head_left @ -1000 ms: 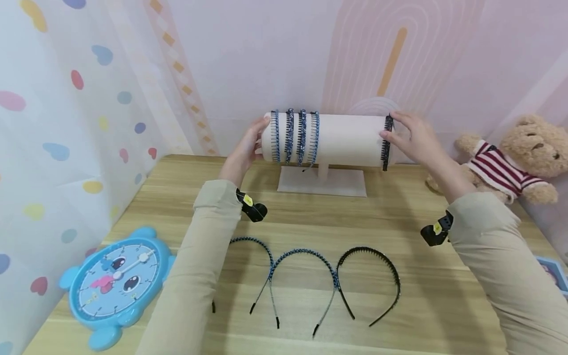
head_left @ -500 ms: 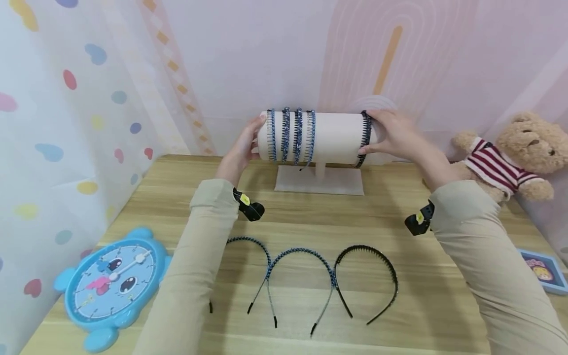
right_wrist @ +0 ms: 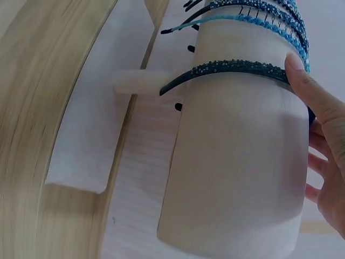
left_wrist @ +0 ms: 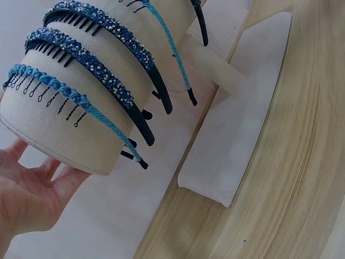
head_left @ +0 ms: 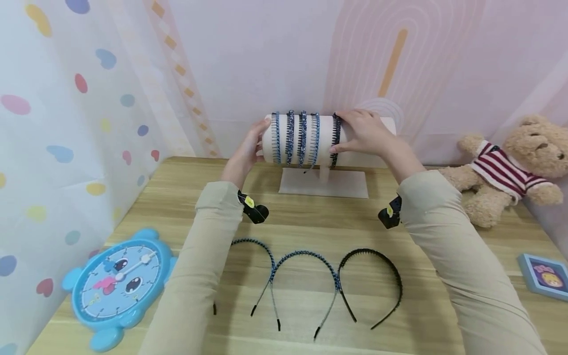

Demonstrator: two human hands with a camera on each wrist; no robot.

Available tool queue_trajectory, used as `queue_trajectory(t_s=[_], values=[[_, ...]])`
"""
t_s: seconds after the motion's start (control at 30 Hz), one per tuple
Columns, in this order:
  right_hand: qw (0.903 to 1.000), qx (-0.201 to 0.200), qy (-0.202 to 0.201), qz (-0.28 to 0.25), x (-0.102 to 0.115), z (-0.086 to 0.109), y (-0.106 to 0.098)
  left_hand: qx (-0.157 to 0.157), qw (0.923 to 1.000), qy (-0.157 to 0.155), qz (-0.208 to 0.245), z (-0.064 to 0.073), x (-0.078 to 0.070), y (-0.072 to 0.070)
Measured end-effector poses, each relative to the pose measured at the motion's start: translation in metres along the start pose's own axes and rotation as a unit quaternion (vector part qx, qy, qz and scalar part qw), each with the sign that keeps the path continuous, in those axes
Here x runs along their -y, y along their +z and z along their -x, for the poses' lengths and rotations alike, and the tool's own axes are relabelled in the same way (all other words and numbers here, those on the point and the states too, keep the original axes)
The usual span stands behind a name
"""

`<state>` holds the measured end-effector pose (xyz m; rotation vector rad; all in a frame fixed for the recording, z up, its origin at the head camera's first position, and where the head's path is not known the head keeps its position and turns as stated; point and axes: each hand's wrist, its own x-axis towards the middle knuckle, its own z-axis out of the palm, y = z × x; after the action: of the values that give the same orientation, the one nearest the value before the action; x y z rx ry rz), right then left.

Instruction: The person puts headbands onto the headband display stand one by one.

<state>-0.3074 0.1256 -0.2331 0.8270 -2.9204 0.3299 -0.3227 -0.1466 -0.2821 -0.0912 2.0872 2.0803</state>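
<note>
A white cylindrical headband stand sits at the back of the table, with several blue beaded headbands around its left half. My left hand grips the cylinder's left end; its fingers show against that end in the left wrist view. Just right of the blue bands, a dark beaded headband goes round the cylinder. My right hand holds this band between thumb and fingers, the thumb at its front and the fingers behind. Its tip stands off the cylinder in the right wrist view.
Two blue headbands and a black one lie in a row on the wooden table. A blue toy clock lies at left. A teddy bear and a small blue frame are at right.
My right hand has moved left along the cylinder, sliding the dark headband from the right end to near the blue ones. My left hand has stayed at the left end.
</note>
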Motion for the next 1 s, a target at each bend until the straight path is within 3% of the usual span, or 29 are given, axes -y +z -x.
queue_trajectory(t_s=[0.37, 0.53, 0.63, 0.73, 0.8, 0.9, 1.0], values=[[0.9991, 0.038, 0.015, -0.013, 0.002, -0.002, 0.004, 0.005, 1.0, -0.005, -0.005, -0.003, 0.002, 0.0], [0.9963, -0.026, 0.058, -0.057, -0.012, 0.022, 0.013, 0.01, 0.9999, -0.011, 0.004, -0.007, 0.005, 0.0], [0.9877, -0.084, 0.083, -0.102, -0.026, 0.043, 0.023, 0.008, 0.9999, -0.013, 0.005, -0.006, 0.006, 0.0], [0.9802, -0.088, 0.097, -0.148, -0.04, 0.065, 0.036, 0.005, 0.9999, -0.012, 0.009, -0.004, 0.005, -0.001], [0.9772, -0.042, 0.102, -0.181, -0.047, 0.078, 0.046, 0.004, 0.9999, -0.012, 0.009, -0.002, 0.003, -0.002], [0.9753, 0.106, 0.093, -0.17, -0.049, 0.099, 0.059, 0.004, 0.9999, -0.009, 0.012, -0.002, 0.003, -0.004], [0.9505, 0.263, 0.071, -0.15, -0.041, 0.115, 0.072, 0.0, 1.0, -0.008, 0.005, -0.004, 0.004, -0.005]])
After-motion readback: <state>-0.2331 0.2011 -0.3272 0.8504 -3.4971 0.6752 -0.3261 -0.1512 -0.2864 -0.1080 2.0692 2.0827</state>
